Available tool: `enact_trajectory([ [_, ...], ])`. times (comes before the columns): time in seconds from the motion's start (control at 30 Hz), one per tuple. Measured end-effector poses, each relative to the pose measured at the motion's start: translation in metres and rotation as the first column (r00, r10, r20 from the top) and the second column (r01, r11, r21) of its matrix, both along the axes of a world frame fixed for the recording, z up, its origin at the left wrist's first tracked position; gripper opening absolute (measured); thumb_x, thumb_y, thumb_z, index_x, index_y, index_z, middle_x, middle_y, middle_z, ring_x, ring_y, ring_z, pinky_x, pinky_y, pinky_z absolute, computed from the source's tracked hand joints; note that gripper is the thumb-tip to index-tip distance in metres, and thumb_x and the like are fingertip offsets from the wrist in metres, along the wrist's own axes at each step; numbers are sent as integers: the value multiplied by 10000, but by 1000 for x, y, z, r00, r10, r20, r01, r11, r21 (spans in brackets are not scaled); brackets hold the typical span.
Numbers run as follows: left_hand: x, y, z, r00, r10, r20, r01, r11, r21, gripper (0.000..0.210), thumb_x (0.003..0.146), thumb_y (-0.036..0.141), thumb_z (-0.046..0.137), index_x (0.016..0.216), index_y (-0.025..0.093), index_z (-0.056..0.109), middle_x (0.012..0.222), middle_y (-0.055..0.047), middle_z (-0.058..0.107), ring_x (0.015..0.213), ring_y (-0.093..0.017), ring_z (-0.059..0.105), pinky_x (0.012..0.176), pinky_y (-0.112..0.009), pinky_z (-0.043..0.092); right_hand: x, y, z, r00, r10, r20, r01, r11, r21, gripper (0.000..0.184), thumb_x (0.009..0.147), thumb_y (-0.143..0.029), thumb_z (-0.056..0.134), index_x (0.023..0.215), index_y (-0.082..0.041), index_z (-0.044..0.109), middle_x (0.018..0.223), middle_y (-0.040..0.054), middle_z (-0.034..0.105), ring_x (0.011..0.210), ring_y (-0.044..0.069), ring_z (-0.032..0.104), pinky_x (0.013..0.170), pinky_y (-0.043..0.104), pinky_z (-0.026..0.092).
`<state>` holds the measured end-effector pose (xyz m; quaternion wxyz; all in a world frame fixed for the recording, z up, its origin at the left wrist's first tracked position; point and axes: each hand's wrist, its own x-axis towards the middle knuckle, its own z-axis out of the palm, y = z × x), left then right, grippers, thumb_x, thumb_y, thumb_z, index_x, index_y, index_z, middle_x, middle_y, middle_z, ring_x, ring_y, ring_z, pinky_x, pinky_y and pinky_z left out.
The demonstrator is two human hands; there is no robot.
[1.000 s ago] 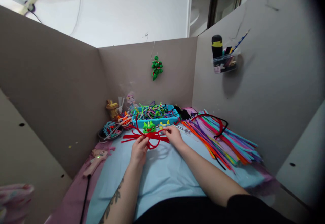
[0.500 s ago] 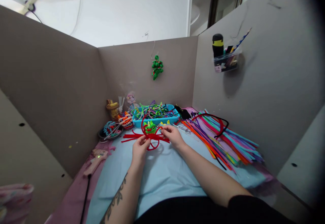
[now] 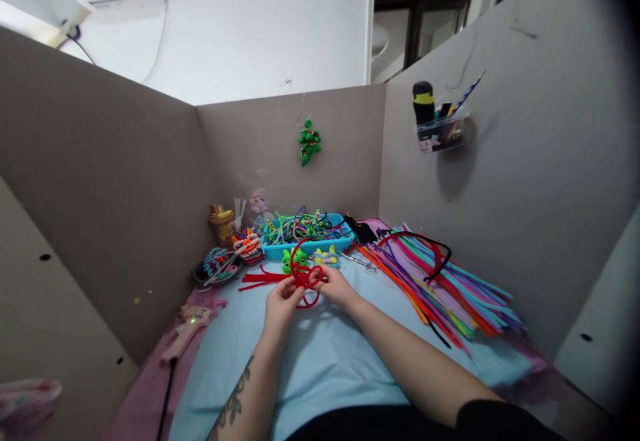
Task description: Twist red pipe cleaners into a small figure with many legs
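To the near left of the light-blue rectangular plastic tray (image 3: 274, 252) lies a pale pink plastic tool (image 3: 186, 333) with a lit green spot, set out wide, I'd say, so its black cord (image 3: 167, 394) runs clear of my arms. Just left of the tray are a dark round dish (image 3: 201, 275) with pale-blue fuzzy coils in it and an orange-and-white fuzzy bundle (image 3: 248, 247), both pushed aside to leave me room. In front of the tray's left end, straight red fuzzy stems (image 3: 260, 278) lie on the blue cloth, handy to reach. My left hand (image 3: 283, 304), thumb and forefinger pressed together, grips the looped red fuzzy stem (image 3: 301, 279) low down, in front of the tray's middle, likely to steady the crossing. Behind it, close to the tray, sit a bright green fuzzy figure (image 3: 288, 263) and a yellow-and-blue fuzzy figure (image 3: 325, 258). My right hand (image 3: 336, 286) pinches a loop on the right side, probably for shaping (my fingers hide the exact contact). Silver metal scissors (image 3: 359, 262) rest by the tray's right end; beyond them fan the many-coloured straight fuzzy stems (image 3: 440, 287), spread so each colour shows
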<state>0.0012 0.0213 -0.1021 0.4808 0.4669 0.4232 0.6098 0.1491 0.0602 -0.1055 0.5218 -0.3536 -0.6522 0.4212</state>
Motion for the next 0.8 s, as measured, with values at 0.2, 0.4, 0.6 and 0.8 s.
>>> enact_trajectory([
  [0.2, -1, 1, -1, 1000, 1, 14, -1, 1000, -16, 404, 508, 274, 773, 865, 114, 670, 790, -106, 712, 696, -194, 641, 663, -281, 462, 2, 1, -4, 989, -149, 20, 147, 987, 62, 157, 700, -318, 576, 677, -180, 505, 618, -25, 496, 586, 126, 453, 565, 238, 365],
  [0.4, -1, 2, -1, 999, -4, 34, 5, 999, -33, 407, 471, 241, 784, 838, 106, 670, 703, -86, 706, 632, -177, 623, 626, -267, 451, 3, 4, -9, 990, -138, 16, 135, 982, 131, 177, 745, -351, 556, 764, -175, 555, 705, 6, 544, 655, 147, 504, 612, 253, 405],
  [0.6, 1, 0, 0, 999, -11, 45, 11, 1000, -11, 392, 480, 244, 778, 837, 115, 680, 748, -94, 709, 657, -182, 625, 641, -273, 452, 3, 2, -7, 992, -119, 34, 112, 981, 160, 184, 740, -354, 561, 700, -179, 521, 705, 4, 508, 665, 147, 491, 602, 249, 403],
  [0.8, 2, -3, 0, 999, -28, 41, 28, 1000, -6, 382, 494, 245, 775, 839, 109, 682, 737, -96, 708, 652, -185, 627, 640, -275, 456, 2, 1, -7, 988, -149, -35, 152, 981, 119, 209, 713, -357, 588, 815, -190, 515, 742, 2, 534, 681, 152, 511, 629, 262, 415],
])
